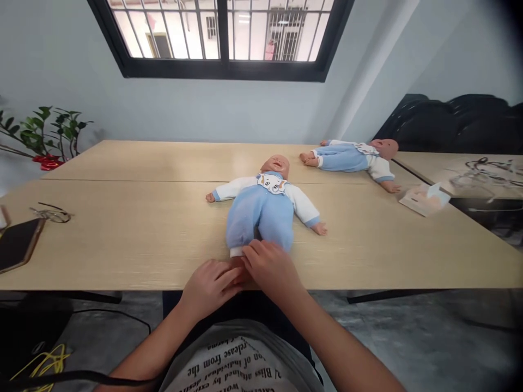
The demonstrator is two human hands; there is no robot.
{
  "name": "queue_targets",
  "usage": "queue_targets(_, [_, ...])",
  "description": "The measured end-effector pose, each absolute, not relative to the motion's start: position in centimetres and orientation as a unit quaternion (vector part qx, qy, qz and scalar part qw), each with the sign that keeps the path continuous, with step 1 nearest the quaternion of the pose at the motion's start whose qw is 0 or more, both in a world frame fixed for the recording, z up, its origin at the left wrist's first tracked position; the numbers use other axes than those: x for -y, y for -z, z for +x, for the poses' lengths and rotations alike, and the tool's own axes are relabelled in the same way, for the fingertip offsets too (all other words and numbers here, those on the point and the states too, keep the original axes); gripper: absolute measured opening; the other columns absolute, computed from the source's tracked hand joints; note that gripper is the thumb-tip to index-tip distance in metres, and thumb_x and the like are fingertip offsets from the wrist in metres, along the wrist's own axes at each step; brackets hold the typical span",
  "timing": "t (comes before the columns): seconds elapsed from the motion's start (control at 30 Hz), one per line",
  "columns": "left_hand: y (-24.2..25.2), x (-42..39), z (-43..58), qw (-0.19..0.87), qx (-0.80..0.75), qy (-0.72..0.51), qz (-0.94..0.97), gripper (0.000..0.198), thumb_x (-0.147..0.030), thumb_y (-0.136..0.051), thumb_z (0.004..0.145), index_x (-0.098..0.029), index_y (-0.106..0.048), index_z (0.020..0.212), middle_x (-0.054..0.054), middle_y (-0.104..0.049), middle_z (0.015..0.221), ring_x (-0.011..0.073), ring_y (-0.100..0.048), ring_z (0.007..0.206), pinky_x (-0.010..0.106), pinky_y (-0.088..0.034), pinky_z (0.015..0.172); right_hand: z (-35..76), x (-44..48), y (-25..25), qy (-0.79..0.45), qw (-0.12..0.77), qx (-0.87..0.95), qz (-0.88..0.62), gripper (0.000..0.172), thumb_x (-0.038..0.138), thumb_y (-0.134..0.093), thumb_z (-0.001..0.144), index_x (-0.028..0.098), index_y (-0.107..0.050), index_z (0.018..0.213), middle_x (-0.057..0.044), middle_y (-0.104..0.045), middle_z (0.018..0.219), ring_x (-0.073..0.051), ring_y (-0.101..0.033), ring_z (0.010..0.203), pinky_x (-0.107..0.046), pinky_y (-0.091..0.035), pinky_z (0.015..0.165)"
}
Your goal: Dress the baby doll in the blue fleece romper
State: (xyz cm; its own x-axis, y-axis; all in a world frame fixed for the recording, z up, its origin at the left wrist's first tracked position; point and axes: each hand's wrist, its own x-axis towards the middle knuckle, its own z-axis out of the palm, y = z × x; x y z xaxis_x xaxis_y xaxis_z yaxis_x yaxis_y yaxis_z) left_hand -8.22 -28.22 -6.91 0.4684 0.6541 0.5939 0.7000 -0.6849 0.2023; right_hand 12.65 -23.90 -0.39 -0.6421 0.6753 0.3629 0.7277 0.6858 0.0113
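Note:
A baby doll (261, 215) in a blue and white outfit lies on its back, head away from me and legs at the table's near edge. Its bib has a cartoon face. My left hand (211, 286) is closed around the doll's foot at the left leg in view, covering most of it. Fingers of my right hand (272, 268) pinch beside the white cuff (236, 252) of that same leg. The doll's other foot is hidden behind my right hand.
A second doll (347, 156) lies at the back right, near a small open box (425, 199). Glasses (55, 214) and a phone (18, 245) rest at the left. A potted plant (44, 133) stands beyond the left edge; cables (490, 171) lie far right.

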Motion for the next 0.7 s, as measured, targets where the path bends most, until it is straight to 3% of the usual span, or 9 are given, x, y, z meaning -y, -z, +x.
queue_targets(0.17, [7.2,28.0,-7.8,0.062,0.385,0.322,-0.863,0.021,-0.022,-0.066,0.096,-0.022,-0.064,0.116,0.005,-0.074,0.093,0.0208,-0.069,0.078,0.036,-0.055,0.073,12.6,23.4,0.8,0.121,0.150,0.914,-0.358,0.018,0.013,-0.060,0.096,0.021,-0.058,0.080,-0.006,-0.062,0.079,-0.022,-0.054,0.072,-0.038,-0.034,0.066])
queue_targets(0.4, [7.8,28.0,-8.1,0.051,0.378,0.329,-0.864,0.026,-0.023,-0.069,0.095,-0.022,-0.061,0.120,0.005,-0.074,0.097,0.0200,-0.068,0.080,0.036,-0.054,0.076,13.5,25.6,0.4,0.028,0.160,0.919,-0.358,0.017,0.017,-0.057,0.099,0.020,-0.059,0.083,-0.004,-0.064,0.081,-0.021,-0.055,0.073,-0.036,-0.036,0.066])
queue_targets(0.5, [7.6,28.7,-8.3,0.015,0.377,0.342,-0.860,0.027,-0.026,-0.068,0.095,-0.024,-0.061,0.121,0.005,-0.074,0.100,0.0208,-0.068,0.086,0.037,-0.054,0.079,15.6,24.1,0.0,-0.041,0.241,0.881,-0.406,0.015,0.025,-0.052,0.103,0.021,-0.061,0.093,-0.005,-0.067,0.090,-0.023,-0.060,0.086,-0.036,-0.044,0.078])
queue_targets(0.6, [6.4,28.0,-8.9,-0.083,0.397,0.399,-0.822,0.023,-0.031,-0.061,0.099,-0.024,-0.060,0.120,0.006,-0.071,0.104,0.0206,-0.067,0.092,0.036,-0.054,0.083,18.8,20.2,0.2,-0.024,0.326,0.796,-0.509,0.018,0.031,-0.049,0.103,0.019,-0.061,0.109,-0.011,-0.068,0.108,-0.028,-0.061,0.104,-0.042,-0.047,0.095])
queue_targets(0.7, [4.3,23.8,-9.8,-0.125,0.461,0.428,-0.767,0.024,-0.033,-0.052,0.102,-0.022,-0.058,0.122,0.007,-0.068,0.109,0.0210,-0.065,0.098,0.037,-0.054,0.089,21.0,15.4,1.4,0.056,0.316,0.723,-0.612,0.045,0.035,-0.054,0.096,0.012,-0.052,0.135,-0.021,-0.060,0.131,-0.037,-0.053,0.124,-0.054,-0.042,0.107])
